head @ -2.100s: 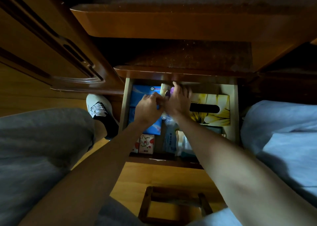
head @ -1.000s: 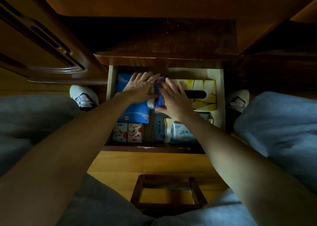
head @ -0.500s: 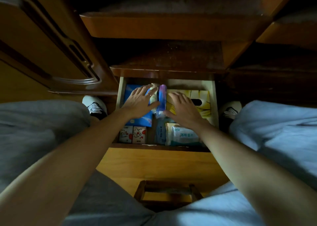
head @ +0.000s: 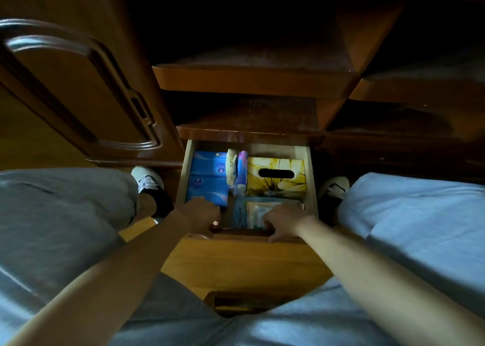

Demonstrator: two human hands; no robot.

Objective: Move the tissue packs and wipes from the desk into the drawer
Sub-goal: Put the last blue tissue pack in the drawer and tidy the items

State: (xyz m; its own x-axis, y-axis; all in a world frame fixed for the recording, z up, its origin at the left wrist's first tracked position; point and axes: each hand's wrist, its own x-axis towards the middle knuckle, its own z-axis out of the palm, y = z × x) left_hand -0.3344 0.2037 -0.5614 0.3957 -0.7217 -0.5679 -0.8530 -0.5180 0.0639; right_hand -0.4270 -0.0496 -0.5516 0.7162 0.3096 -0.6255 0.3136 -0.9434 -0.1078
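Observation:
The open wooden drawer sits under the desk, packed with tissue goods. A blue tissue pack lies at its left, a yellow tissue box with a dark slot at its right. Between them stand a beige pack and a purple pack on edge. A blue wipes pack and a pale wipes pack lie at the front. My left hand and my right hand both curl over the drawer's front edge.
A carved cabinet door stands open at the left. Desk shelves overhang the drawer. My knees in grey fabric flank the drawer, with a shoe on each side. A small wooden stool sits on the floor below.
Both hands have left the packs at the drawer's back and drawn toward me onto its front edge. The small red-and-white packs at the front left are now hidden under my left hand.

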